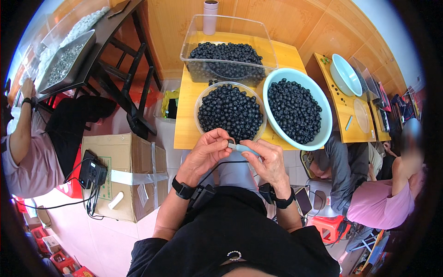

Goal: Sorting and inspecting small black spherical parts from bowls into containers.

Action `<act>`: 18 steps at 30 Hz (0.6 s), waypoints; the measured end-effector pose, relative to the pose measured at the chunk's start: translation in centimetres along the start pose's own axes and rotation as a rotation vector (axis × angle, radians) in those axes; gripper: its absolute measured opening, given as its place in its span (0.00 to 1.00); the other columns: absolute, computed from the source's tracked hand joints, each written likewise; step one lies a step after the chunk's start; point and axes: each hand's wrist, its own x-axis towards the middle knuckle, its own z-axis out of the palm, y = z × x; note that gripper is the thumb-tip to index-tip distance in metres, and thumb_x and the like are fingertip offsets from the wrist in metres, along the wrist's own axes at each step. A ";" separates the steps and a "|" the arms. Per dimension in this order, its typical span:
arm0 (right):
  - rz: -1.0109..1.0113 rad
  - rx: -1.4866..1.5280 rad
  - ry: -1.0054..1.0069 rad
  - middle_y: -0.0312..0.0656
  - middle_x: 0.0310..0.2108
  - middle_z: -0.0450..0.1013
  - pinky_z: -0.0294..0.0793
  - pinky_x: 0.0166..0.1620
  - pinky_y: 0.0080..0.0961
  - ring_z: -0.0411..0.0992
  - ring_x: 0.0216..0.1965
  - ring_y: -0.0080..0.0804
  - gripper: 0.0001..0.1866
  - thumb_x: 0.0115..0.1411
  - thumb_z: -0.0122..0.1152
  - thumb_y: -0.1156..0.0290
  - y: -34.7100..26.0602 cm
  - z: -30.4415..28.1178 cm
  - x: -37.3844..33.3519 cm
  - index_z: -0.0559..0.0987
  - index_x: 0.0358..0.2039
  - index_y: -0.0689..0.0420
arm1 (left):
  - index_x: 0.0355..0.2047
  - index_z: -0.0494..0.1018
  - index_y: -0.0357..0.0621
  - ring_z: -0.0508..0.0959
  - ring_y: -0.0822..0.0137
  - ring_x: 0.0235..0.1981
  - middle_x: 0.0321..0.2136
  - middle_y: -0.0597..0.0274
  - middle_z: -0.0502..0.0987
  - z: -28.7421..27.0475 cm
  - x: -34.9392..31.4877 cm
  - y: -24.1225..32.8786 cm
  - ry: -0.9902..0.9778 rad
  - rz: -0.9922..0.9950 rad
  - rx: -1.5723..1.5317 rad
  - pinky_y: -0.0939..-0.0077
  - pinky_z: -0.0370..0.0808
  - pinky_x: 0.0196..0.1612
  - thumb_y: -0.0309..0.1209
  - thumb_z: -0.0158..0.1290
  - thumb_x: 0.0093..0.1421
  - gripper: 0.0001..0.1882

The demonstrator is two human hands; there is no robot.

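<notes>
In front of my chest, at the near edge of the yellow table, my two hands meet. My left hand (206,153) pinches a small black bead (231,141), mostly covered by the fingertips. The fingers of my right hand (270,162) are closed around a small light-blue handled tool (244,148), whose short grey-white tip reaches the bead. Just beyond the hands stands a round clear tub (196,113) full of black beads. To its right, a light-blue basin (328,117) holds more of them, tilted over the table's edge.
Behind the tub sits a clear rectangular bin (184,48) with black beads, near a pink bottle (210,18). A taped cardboard box (122,180) carrying a black device (92,170) is at my left. People sit on both sides. A red stool (330,227) stands right.
</notes>
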 end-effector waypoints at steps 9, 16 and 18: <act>0.042 0.048 0.003 0.41 0.17 0.69 0.62 0.20 0.23 0.65 0.16 0.28 0.12 0.49 0.63 0.72 0.3 0.6 -0.1 0.80 0.37 0.59 | 0.35 0.70 0.38 0.78 0.71 0.28 0.32 0.55 0.76 -0.6 -0.1 -0.2 0.017 -0.025 -0.026 0.83 0.79 0.32 0.20 0.54 0.55 0.07; 0.154 -0.075 0.172 0.46 0.23 0.75 0.71 0.26 0.29 0.74 0.22 0.37 0.11 0.54 0.60 0.67 5.4 1.8 -0.4 0.80 0.34 0.60 | 0.36 0.69 0.42 0.78 0.73 0.28 0.32 0.58 0.76 1.0 -1.3 -0.3 -0.175 -0.127 0.037 0.83 0.79 0.30 0.20 0.55 0.54 0.10; 0.193 -0.001 0.138 0.47 0.24 0.75 0.71 0.27 0.27 0.74 0.23 0.36 0.11 0.54 0.60 0.68 4.1 1.6 -0.4 0.80 0.34 0.61 | 0.36 0.68 0.42 0.78 0.73 0.27 0.31 0.59 0.76 0.2 -1.0 -0.8 -0.105 -0.101 0.040 0.83 0.79 0.30 0.20 0.55 0.53 0.11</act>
